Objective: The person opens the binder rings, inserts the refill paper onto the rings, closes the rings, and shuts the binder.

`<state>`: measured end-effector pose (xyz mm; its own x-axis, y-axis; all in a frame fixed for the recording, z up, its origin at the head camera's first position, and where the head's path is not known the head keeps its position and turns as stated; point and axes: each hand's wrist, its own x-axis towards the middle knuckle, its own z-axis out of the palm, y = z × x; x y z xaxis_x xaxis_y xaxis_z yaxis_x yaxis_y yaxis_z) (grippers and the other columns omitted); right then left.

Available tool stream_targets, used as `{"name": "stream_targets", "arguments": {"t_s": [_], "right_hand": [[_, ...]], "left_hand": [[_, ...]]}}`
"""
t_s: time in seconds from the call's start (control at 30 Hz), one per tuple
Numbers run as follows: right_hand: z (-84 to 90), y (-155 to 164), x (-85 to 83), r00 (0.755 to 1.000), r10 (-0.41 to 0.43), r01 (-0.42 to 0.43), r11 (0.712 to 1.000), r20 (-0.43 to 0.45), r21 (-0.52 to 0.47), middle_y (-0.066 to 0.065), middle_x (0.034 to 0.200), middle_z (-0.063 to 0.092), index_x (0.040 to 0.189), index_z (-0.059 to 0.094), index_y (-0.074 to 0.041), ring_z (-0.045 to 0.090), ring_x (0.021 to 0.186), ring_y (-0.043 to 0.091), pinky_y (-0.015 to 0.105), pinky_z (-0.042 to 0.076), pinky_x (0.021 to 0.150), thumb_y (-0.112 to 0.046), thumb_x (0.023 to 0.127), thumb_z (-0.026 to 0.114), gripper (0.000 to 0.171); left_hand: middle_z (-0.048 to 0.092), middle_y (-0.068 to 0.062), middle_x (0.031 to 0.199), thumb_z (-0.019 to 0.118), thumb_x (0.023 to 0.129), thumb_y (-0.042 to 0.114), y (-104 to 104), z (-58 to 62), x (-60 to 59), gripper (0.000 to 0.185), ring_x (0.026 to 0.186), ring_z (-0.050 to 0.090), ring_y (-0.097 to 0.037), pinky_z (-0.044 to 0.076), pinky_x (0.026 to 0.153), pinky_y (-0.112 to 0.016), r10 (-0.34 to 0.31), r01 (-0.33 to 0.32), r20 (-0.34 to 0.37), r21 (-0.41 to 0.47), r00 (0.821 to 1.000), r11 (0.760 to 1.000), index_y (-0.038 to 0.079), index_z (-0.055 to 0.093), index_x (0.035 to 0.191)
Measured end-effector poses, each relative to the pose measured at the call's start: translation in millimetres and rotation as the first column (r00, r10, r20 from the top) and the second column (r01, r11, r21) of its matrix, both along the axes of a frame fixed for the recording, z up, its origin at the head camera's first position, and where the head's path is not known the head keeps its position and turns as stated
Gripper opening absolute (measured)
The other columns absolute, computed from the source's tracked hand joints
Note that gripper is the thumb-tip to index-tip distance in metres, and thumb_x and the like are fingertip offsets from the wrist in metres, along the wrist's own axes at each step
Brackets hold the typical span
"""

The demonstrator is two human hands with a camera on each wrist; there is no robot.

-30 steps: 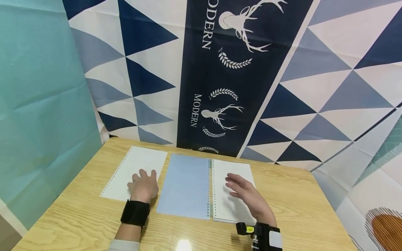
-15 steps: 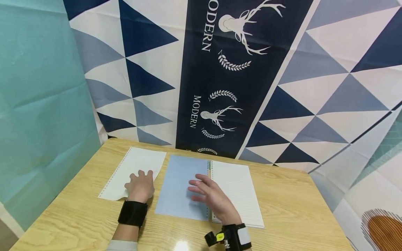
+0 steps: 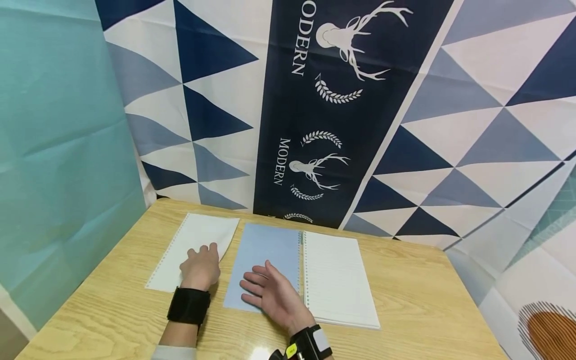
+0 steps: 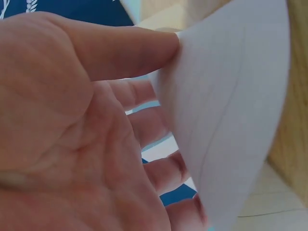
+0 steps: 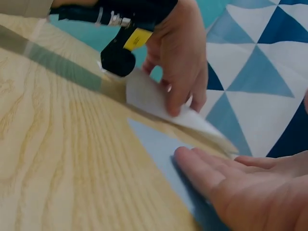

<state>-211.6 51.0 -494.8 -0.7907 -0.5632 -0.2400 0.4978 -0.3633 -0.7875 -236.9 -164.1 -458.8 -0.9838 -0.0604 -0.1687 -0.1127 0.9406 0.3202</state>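
At the left of the wooden table (image 3: 405, 300), a thin, floppy loose white punched sheet (image 3: 189, 245) was pinched at its curling right edge by the left hand (image 3: 200, 267); the right hand (image 3: 270, 292) lay flat, fingers spread, on the pale blue notebook cover (image 3: 270, 250).

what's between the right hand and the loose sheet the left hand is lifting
Nothing visible. The right hand rests open on the blue cover, and only bare cover and a strip of table separate it from the loose sheet that the left hand grips.

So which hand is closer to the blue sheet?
The right hand: it lies open on the blue sheet, near its front edge. The left hand is just beside it, pinching the loose white page and lifting its corner.
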Motion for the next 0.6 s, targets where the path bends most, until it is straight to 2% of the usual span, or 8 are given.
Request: {"name": "stream_targets", "arguments": {"t_s": [0.17, 0.23, 0.33, 0.43, 0.6], "right_hand": [[-8.9, 1, -1.8, 1.000, -0.003, 0.003, 0.998, 0.007, -0.064, 0.030, 0.165, 0.022, 0.160, 0.010, 0.005, 0.031, 0.153, 0.041, 0.048, 0.036, 0.121, -0.054, 0.107, 0.040, 0.085], [-12.2, 1, -2.5, 1.000, -0.004, 0.005, 0.996, 0.010, -0.085, 0.030, 0.165, 0.021, 0.160, 0.009, 0.005, 0.030, 0.153, 0.040, 0.047, 0.035, 0.122, -0.055, 0.107, 0.038, 0.085], [-15.2, 0, -2.9, 1.000, -0.002, 0.004, 0.993, 0.021, -0.121, 0.030, 0.166, 0.018, 0.160, 0.006, 0.006, 0.026, 0.155, 0.040, 0.047, 0.032, 0.124, -0.057, 0.107, 0.038, 0.088], [-16.5, -1, -3.1, 0.999, -0.005, 0.009, 0.990, 0.031, -0.138, 0.031, 0.166, 0.015, 0.160, 0.004, 0.007, 0.022, 0.156, 0.041, 0.047, 0.031, 0.125, -0.058, 0.105, 0.042, 0.093], [-17.5, -3, -3.8, 0.999, 0.000, 0.005, 0.989, 0.032, -0.149, 0.033, 0.166, 0.013, 0.160, 0.002, 0.007, 0.020, 0.156, 0.043, 0.047, 0.029, 0.125, -0.058, 0.104, 0.044, 0.095]], "left_hand": [[0.065, -0.025, 0.122, 0.055, 0.098, 0.004, -2, 5.8, 1.3, 0.050, 0.102, 0.062, -0.045, 0.054, 0.071, -0.049, -0.052, 0.052, -0.005, 0.039, 0.999, 0.998, -0.005, 0.045, 0.146], [0.067, -0.026, 0.124, 0.054, 0.099, 0.006, -2, 8.8, 2.3, 0.053, 0.101, 0.066, -0.043, 0.055, 0.072, -0.047, -0.078, 0.078, 0.004, 0.063, 0.997, 0.995, -0.006, 0.042, 0.149], [0.065, -0.027, 0.130, 0.053, 0.101, 0.011, -1, 13.9, 4.6, 0.054, 0.106, 0.068, -0.040, 0.056, 0.077, -0.046, -0.111, 0.108, 0.035, 0.086, 0.993, 0.990, -0.007, 0.040, 0.151], [0.061, -0.028, 0.138, 0.054, 0.103, 0.017, 2, 18.6, 6.8, 0.056, 0.119, 0.064, -0.040, 0.055, 0.088, -0.048, -0.135, 0.124, 0.078, 0.125, 0.988, 0.984, -0.007, 0.040, 0.151], [0.053, -0.027, 0.147, 0.051, 0.105, 0.024, 5, 24.4, 9.7, 0.058, 0.124, 0.062, -0.038, 0.053, 0.094, -0.050, -0.159, 0.129, 0.139, 0.207, 0.977, 0.970, -0.004, 0.038, 0.154]]}}
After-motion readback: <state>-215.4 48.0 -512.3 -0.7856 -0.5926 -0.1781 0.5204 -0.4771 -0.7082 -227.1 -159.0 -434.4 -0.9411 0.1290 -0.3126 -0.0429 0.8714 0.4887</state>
